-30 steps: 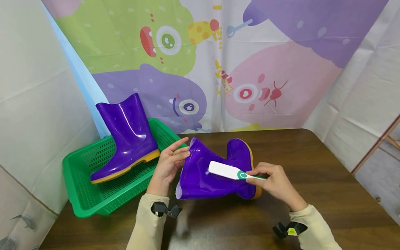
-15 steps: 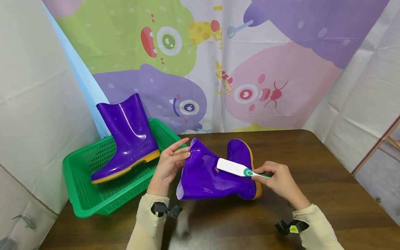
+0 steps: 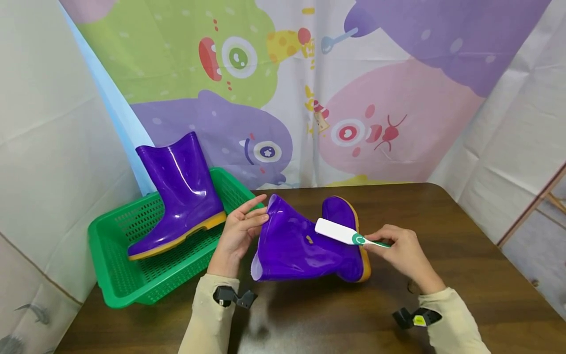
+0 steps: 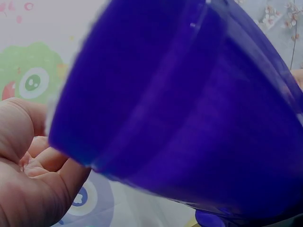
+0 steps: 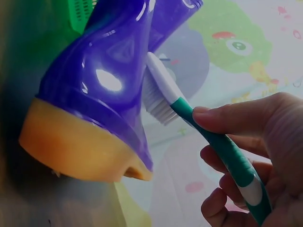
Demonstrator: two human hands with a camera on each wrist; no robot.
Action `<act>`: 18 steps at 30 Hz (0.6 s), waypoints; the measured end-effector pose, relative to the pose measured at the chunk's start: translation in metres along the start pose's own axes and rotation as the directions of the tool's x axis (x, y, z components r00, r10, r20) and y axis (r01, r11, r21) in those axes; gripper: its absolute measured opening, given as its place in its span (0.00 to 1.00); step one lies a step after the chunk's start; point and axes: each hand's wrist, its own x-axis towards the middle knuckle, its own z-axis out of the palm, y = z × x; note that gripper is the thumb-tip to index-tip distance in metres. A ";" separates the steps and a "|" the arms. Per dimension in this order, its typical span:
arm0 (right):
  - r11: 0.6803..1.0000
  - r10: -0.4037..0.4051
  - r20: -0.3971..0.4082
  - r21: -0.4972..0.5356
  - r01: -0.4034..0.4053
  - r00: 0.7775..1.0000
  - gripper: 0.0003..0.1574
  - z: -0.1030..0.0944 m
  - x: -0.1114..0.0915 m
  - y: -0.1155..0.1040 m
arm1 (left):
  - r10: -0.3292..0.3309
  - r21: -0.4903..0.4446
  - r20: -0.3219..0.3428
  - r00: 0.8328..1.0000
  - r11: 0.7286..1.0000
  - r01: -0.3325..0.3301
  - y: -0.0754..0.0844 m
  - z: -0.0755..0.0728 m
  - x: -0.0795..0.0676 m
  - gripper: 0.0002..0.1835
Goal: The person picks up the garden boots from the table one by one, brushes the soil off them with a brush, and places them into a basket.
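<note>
A shiny purple rain boot (image 3: 287,246) with a yellow sole lies on its side in the head view. My left hand (image 3: 240,231) holds it at the top rim, some fingers hidden behind the rim in the left wrist view. A white-and-green scrub brush (image 3: 338,231) is in my right hand (image 3: 400,250), pinched by its handle. In the right wrist view its bristles (image 5: 160,106) face the boot and seem to touch the shaft. A small yellow-brown mark (image 3: 309,239) shows on the shaft, left of the brush head.
A green perforated basket (image 3: 99,255) stands on the table's left side. Across it rests a second purple boot (image 3: 181,191), sole down and tilted. Behind the brown wooden table (image 3: 442,221) hangs a cartoon-printed cloth (image 3: 376,108).
The brush has moved right along the boot shaft, away from the rim, uncovering the yellow-brown mark. My left hand and the basket stay in place.
</note>
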 end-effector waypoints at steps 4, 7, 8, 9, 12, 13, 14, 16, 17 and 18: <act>0.999 -0.008 -0.036 -0.052 0.006 0.999 0.12 -0.004 0.000 0.005 | -0.002 -0.004 -0.003 1.000 1.000 0.002 -0.001 -0.001 0.000 0.27; 0.996 -0.004 -0.059 -0.087 -0.001 0.998 0.13 -0.007 0.000 0.008 | 0.000 -0.001 -0.005 1.000 1.000 0.000 -0.001 -0.001 0.000 0.27; 0.996 -0.001 -0.067 -0.091 -0.005 0.998 0.12 -0.008 0.000 0.008 | 0.000 -0.001 -0.009 1.000 1.000 0.000 -0.001 -0.001 0.000 0.28; 0.996 0.000 -0.074 -0.092 -0.007 0.997 0.12 -0.010 0.000 0.009 | 0.000 -0.002 -0.013 1.000 1.000 0.000 -0.001 0.000 0.000 0.28; 0.996 0.003 -0.093 -0.083 -0.011 0.996 0.12 -0.013 0.000 0.009 | 0.005 0.000 -0.016 1.000 1.000 -0.005 -0.002 0.000 0.001 0.28; 0.997 0.007 -0.099 -0.076 -0.014 0.995 0.11 -0.015 0.000 0.008 | 0.005 -0.001 -0.016 1.000 1.000 -0.005 -0.002 0.000 0.001 0.28; 0.998 0.010 -0.105 -0.068 -0.017 0.994 0.11 -0.016 0.001 0.008 | 0.007 -0.002 -0.019 1.000 1.000 -0.007 -0.002 0.000 0.001 0.28; 0.998 0.020 -0.115 -0.053 -0.026 0.993 0.11 -0.018 0.001 0.007 | 0.009 -0.002 -0.021 1.000 1.000 -0.009 -0.002 0.000 0.001 0.27; 0.999 0.026 -0.121 -0.043 -0.031 0.992 0.11 -0.019 0.001 0.006 | 0.011 -0.004 -0.022 1.000 1.000 -0.011 -0.002 0.000 0.001 0.27; 0.999 0.034 -0.127 -0.032 -0.038 0.991 0.11 -0.021 0.001 0.005 | 0.011 -0.004 -0.023 1.000 1.000 -0.011 -0.001 0.000 0.001 0.27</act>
